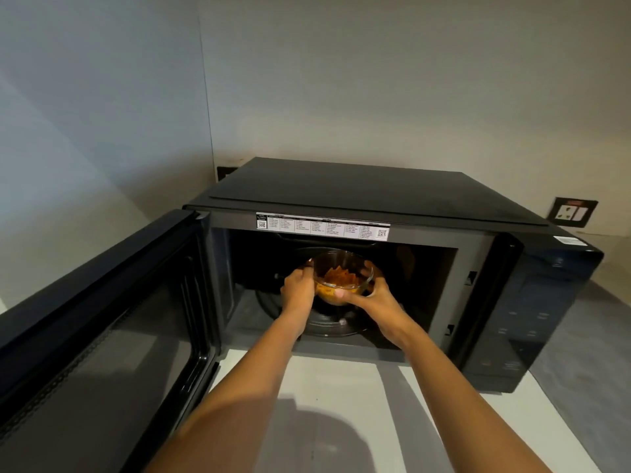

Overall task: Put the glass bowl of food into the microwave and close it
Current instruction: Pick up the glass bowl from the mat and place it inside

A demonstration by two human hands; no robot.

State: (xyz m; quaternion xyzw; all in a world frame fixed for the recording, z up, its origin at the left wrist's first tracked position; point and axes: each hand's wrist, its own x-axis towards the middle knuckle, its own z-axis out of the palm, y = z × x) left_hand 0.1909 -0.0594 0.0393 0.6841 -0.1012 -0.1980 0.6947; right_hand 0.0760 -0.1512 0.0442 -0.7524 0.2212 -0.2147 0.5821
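Note:
A clear glass bowl (342, 273) with orange-brown food in it is inside the cavity of a black microwave (375, 196), held a little above the round glass turntable (327, 324). My left hand (297, 289) grips the bowl's left side and my right hand (370, 293) cups its right side and underside. The microwave door (102, 322) stands swung wide open to the left, its inner window facing me.
The microwave sits on a white counter (341, 397) in a corner between two pale walls. A wall socket (572, 213) is behind it on the right, another dark plate (226, 172) behind it on the left. The control panel (532, 322) is on the microwave's right front.

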